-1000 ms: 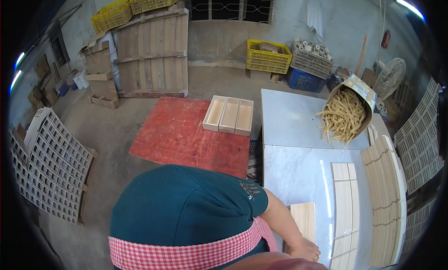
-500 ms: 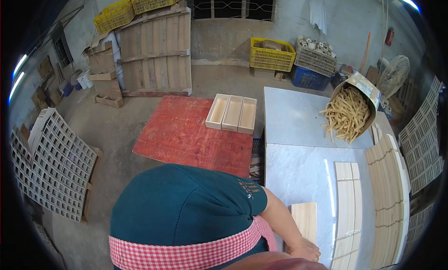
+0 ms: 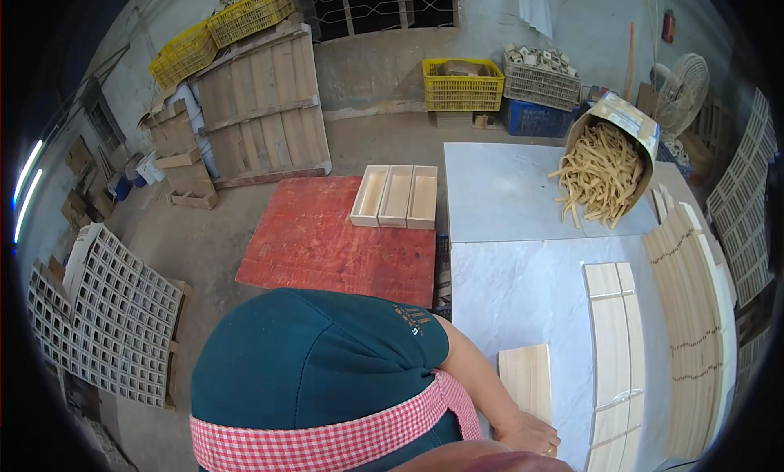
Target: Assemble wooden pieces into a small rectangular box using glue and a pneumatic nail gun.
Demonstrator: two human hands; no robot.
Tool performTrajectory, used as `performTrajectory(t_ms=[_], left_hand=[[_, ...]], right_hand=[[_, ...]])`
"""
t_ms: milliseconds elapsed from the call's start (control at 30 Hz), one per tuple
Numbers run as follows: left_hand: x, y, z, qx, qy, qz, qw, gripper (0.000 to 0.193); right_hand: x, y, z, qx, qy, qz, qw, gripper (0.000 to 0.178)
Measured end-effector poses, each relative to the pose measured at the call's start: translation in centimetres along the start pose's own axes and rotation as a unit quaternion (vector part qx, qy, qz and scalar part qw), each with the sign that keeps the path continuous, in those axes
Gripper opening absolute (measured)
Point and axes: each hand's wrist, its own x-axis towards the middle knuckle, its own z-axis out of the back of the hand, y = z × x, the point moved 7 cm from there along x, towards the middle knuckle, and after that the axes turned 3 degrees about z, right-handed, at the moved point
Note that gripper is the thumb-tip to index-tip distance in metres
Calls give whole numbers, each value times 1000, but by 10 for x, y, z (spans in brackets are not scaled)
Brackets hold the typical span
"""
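My left arm comes out of a dark green short sleeve and reaches down to the right. My left hand point(image 3: 527, 435), with a ring on one finger, lies closed at the near end of a pale wooden board point(image 3: 525, 380) on the white marbled tabletop point(image 3: 514, 296). Its fingers bend around that end, and their tips are partly hidden. To the right of the hand runs a row of pale wooden strips point(image 3: 612, 333) lying side by side. My right hand is out of the picture.
A tipped carton point(image 3: 649, 137) spills tan strips point(image 3: 600, 174) on the table's far part. Stacked wooden slats point(image 3: 690, 309) line the right edge. On a red board point(image 3: 335, 235) sits a three-part wooden box point(image 3: 395, 196). Crates point(image 3: 463, 88) and a fan point(image 3: 683, 88) stand behind.
The whole view has turned and shifted slightly, so the table and its things sit a little further left. My left hand stays at the wooden board's near end.
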Motion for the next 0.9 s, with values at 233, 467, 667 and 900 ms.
performTrajectory(t_ms=[233, 467, 667, 900], left_hand=[[4, 7, -14, 11, -60, -35, 998, 36], [4, 37, -55, -16, -218, -101, 971, 21], [2, 32, -35, 54, -189, -93, 976, 15], [26, -2, -52, 6, -63, -77, 995, 53]], right_hand=[[-14, 17, 15, -33, -77, -62, 995, 32], [9, -46, 31, -26, -41, -47, 998, 36], [11, -72, 32, -5, -29, -92, 995, 41], [-543, -221, 52, -79, -568, 51, 817, 39]])
